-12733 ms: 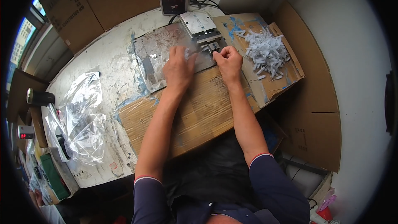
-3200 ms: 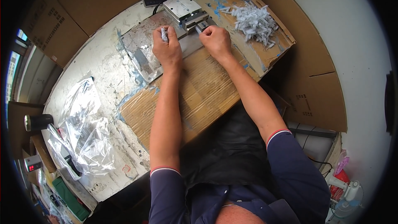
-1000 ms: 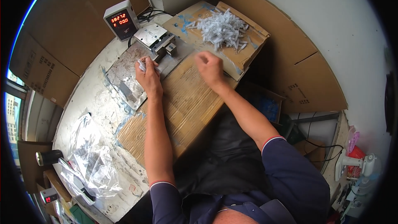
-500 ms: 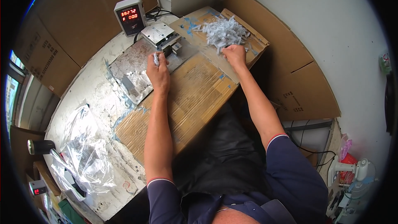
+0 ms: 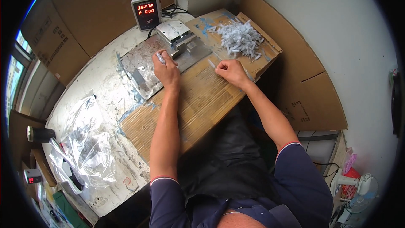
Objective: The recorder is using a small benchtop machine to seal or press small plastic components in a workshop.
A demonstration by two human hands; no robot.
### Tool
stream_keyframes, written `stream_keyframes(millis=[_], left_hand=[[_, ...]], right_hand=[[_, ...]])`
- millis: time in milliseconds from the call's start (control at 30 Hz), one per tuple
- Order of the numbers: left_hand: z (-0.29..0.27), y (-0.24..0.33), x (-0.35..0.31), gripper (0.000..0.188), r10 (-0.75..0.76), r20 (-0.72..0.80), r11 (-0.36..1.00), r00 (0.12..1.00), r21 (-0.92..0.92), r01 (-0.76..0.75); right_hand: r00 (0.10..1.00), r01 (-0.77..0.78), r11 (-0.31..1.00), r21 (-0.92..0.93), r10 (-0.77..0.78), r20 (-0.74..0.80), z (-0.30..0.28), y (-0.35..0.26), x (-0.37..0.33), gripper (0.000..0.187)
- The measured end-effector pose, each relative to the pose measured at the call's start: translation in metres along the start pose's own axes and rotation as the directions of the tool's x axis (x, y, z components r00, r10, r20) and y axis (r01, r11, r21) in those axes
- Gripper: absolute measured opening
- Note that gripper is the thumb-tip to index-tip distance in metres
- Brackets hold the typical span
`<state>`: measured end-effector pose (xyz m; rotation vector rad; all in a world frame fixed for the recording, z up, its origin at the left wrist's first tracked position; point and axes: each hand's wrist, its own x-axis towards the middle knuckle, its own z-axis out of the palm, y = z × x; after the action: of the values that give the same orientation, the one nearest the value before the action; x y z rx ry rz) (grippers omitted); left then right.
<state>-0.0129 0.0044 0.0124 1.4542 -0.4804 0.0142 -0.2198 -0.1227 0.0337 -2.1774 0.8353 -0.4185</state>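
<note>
My left hand [image 5: 168,74] is closed around a small bundle of whitish pieces [image 5: 160,58], whose ends show between thumb and fingers. It hovers over the stained metal plate, just in front of a small metal fixture [image 5: 174,33]. Pinched in the fingertips of my right hand [image 5: 233,72] is a short, thin, translucent white strip [image 5: 211,63], pointing up and left. This hand is above the tape-covered cardboard [image 5: 198,101], to the right of the left hand. Beyond it lies a loose heap of similar whitish strips [image 5: 241,38].
A counter box with red digits [image 5: 146,12] stands behind the fixture. Crumpled clear plastic [image 5: 90,143] covers part of the white worktop at left, beside a dark cylinder [image 5: 41,134]. Cardboard sheets [image 5: 295,59] line the right wall. A small fan [image 5: 363,190] is at lower right.
My right hand has come away from the heap toward the left hand, bringing one strip with it. My left hand stays by the fixture with its bundle. The whole view has shifted slightly.
</note>
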Motion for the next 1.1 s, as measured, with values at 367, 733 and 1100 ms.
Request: stream_keyframes(millis=[367, 733, 1100], left_hand=[[-0.005, -0.003, 0.01, 0.017, -0.094, -0.09, 0.974, 0.991, -0.213, 0.073], [-0.005, -0.014, 0.013, 0.015, -0.005, -0.112, 0.993, 0.994, -0.118, -0.008], [-0.008, -0.001, 0.007, 0.022, 0.131, -0.071, 0.963, 0.989, 0.247, -0.11]], right_hand=[[0.982, 0.065, 0.997, -0.038, -0.071, -0.174, 0.06, -0.037, 0.061, 0.023], [0.978, -0.022, 0.999, 0.024, 0.027, -0.207, 0.071, -0.043, 0.073, 0.021], [0.974, -0.059, 0.997, 0.058, 0.07, -0.214, 0.072, -0.045, 0.075, 0.024]])
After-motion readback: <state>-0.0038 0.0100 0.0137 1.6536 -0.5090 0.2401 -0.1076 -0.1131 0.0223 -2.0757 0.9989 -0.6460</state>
